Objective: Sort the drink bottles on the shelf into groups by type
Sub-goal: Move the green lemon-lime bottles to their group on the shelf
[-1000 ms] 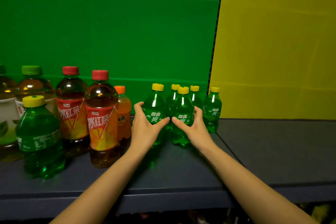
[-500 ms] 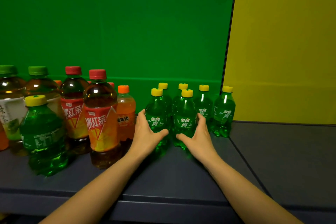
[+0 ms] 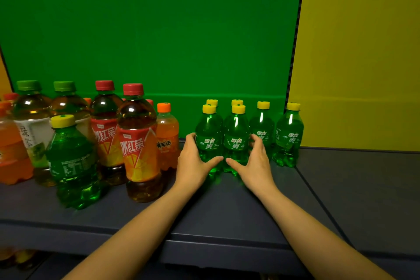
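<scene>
Shelf [image 3: 227,211]: dark grey, one level in view, backed by a green panel [image 3: 159,41] with a yellow panel [image 3: 363,52] to its right. Iced red tea bottles, red caps, two [image 3: 138,143] [image 3: 105,134]: upright, side by side left of centre, one a little forward; judged already grouped. Green tea bottles, green caps, two [image 3: 29,120] [image 3: 66,102]: upright at the back left, next to each other; likewise paired. Large green soda bottle [image 3: 72,161], yellow cap, one: upright at the front left, before the teas and well apart from its own kind; judged unsorted. Orange soda bottles: a large one [image 3: 11,150] at the far left edge, partly cut off, and a small one [image 3: 167,141] just right of the red teas, with more orange caps showing behind the teas, number not tellable; split up, so judged left to do. Small green soda bottles, yellow caps, six: upright in a cluster at centre right, two in front, two directly behind them, two more [image 3: 262,129] [image 3: 289,138] to the right; the group nearest completion. Left hand [image 3: 193,161]: fingers curled round the outer side of the front-left bottle [image 3: 209,134], thumb across its lower front. Right hand [image 3: 254,161]: mirrored on the front-right bottle [image 3: 236,136], fingers between it and its right neighbour. Step in hand, by judgement: closing up this cluster; task perhaps half done.
</scene>
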Demonstrator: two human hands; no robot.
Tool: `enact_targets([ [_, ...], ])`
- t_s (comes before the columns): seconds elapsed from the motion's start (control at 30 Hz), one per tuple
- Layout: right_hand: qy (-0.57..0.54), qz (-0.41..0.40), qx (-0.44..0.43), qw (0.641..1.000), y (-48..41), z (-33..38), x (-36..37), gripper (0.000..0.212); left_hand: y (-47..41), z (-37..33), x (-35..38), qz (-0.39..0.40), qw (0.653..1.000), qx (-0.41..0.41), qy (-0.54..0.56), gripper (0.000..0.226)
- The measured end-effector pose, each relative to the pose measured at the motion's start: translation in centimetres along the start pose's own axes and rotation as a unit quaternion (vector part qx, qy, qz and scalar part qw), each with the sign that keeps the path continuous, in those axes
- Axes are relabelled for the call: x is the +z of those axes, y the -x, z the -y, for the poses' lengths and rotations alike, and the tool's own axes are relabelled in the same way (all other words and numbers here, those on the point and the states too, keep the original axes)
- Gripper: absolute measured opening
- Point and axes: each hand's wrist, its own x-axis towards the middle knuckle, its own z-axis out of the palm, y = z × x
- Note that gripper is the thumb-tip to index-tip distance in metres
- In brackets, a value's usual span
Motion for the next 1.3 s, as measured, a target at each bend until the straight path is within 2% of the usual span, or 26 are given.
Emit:
enact_targets([
  [0.17, 0.026, -0.109, -0.064, 0.992, 1.1, 1.3, -0.7, 0.07, 1.4, -0.7, -1.0, 0.018, 1.0, 0.015, -0.021, 0.083],
  [0.27, -0.015, -0.135, -0.13, 0.982, 2.4, 2.7, -1.5, 0.05, 3.2, -1.2, -3.0, 0.004, 0.999, 0.036, -0.035, 0.069],
  [0.4, -0.109, -0.077, -0.184, 0.974, 4.5, 5.7, -1.2, 0.029, 6.4, -1.5, -7.0, -0.026, 0.996, 0.081, -0.016, 0.027],
  [0.47, -0.144, -0.046, -0.206, 0.967, 5.7, 7.5, -0.5, 0.026, 7.8, -1.3, -9.7, -0.038, 0.997, 0.072, 0.0, 0.01],
  [0.57, -0.196, 0.002, -0.223, 0.955, 7.4, 10.5, 1.3, 0.026, 9.6, -0.4, -14.4, -0.064, 0.997, 0.048, 0.011, 0.01],
  [0.7, -0.229, 0.074, -0.244, 0.939, 9.4, 13.7, 5.2, 0.024, 11.0, 2.6, -20.6, -0.136, 0.99, 0.015, -0.012, 0.011],
  [0.83, -0.204, 0.102, -0.228, 0.947, 10.3, 16.0, 10.5, 0.04, 11.5, 6.4, -26.4, -0.199, 0.979, -0.028, -0.046, 0.009],
  [0.97, -0.153, 0.037, -0.199, 0.967, 10.9, 18.1, 15.4, 0.067, 11.6, 10.3, -32.0, -0.244, 0.965, -0.044, -0.09, 0.008],
  [1.1, -0.131, -0.011, -0.147, 0.98, 11.2, 19.3, 19.0, 0.083, 10.7, 14.6, -37.0, -0.268, 0.951, -0.076, -0.133, 0.036],
  [1.3, -0.13, -0.048, -0.078, 0.987, 11.4, 19.9, 21.8, 0.096, 7.2, 19.6, -42.4, -0.262, 0.953, -0.104, -0.109, 0.072],
])
